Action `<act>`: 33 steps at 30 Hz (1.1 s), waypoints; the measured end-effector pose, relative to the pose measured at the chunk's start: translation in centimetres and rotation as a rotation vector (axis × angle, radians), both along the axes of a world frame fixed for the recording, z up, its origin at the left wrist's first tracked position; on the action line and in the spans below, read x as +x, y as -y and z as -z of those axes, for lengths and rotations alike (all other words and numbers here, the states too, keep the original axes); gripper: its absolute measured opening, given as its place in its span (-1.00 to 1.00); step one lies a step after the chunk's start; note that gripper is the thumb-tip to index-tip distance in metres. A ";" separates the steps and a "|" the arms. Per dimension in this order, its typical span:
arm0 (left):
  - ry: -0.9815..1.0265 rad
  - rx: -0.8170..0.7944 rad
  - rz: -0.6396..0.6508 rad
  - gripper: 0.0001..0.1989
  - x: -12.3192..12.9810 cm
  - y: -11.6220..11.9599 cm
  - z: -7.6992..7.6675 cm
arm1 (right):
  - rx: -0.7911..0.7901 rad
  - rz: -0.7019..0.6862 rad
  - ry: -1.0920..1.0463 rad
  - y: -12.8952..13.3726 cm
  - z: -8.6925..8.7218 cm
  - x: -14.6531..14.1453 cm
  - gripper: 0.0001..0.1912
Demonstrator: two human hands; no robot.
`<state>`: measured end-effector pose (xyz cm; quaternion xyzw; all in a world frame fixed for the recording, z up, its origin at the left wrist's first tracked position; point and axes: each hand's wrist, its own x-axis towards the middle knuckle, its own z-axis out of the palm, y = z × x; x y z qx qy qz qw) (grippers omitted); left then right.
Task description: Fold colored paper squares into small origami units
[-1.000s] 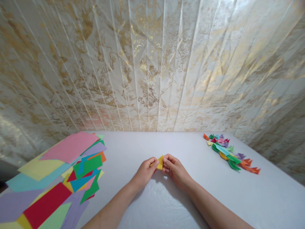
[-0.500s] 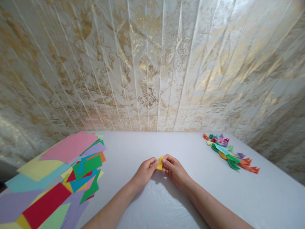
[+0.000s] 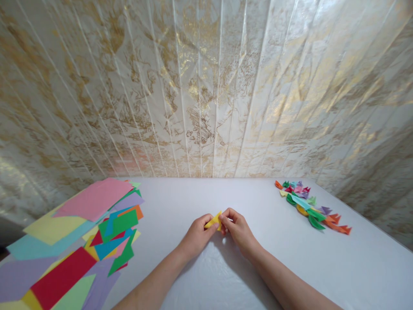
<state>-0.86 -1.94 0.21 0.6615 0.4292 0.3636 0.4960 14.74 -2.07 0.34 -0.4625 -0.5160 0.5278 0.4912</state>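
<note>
A small folded piece of yellow paper is held up between my two hands, over the middle of the white table. My left hand pinches its left part, with the thumb lying along the front. At its right end, my right hand grips the edge between thumb and fingers. Some of the paper is hidden behind my fingertips, so its full folded shape does not show.
Loose coloured paper sheets and smaller cut pieces overlap along the table's left side. At the right lie several small folded paper figures in mixed colours. A gold-patterned curtain hangs behind the white table.
The yellow paper has turned between my fingers and now shows a narrow slanted strip toward the left. My left thumb has shifted slightly right along it. Everything else stays put.
</note>
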 end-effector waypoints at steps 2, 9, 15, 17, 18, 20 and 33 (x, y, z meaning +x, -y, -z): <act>-0.007 -0.004 -0.015 -0.71 0.0 0.0 0.1 | 0.013 -0.002 0.023 0.0 0.0 0.1 -0.58; -0.025 0.017 -0.066 -0.68 0.2 0.0 0.8 | 0.051 -0.113 0.095 -0.2 0.2 0.4 -0.59; 0.026 -0.003 -0.099 -0.75 0.4 -0.2 0.7 | 0.144 -0.040 0.113 -0.7 0.7 0.8 -0.63; 0.047 -0.011 -0.127 -0.77 0.4 -0.3 0.6 | 0.153 -0.020 0.104 -0.9 0.8 1.1 -0.62; 0.057 -0.015 -0.140 -0.77 0.4 -0.3 0.6 | 0.155 -0.014 0.099 -1.0 0.8 1.2 -0.62; 0.079 -0.022 -0.162 -0.76 0.4 -0.4 0.5 | 0.160 -0.009 0.089 -1.2 0.9 1.3 -0.62; 0.080 -0.115 -0.170 -0.74 0.2 -0.2 0.0 | 0.181 0.025 0.090 -1.4 0.6 1.7 -0.59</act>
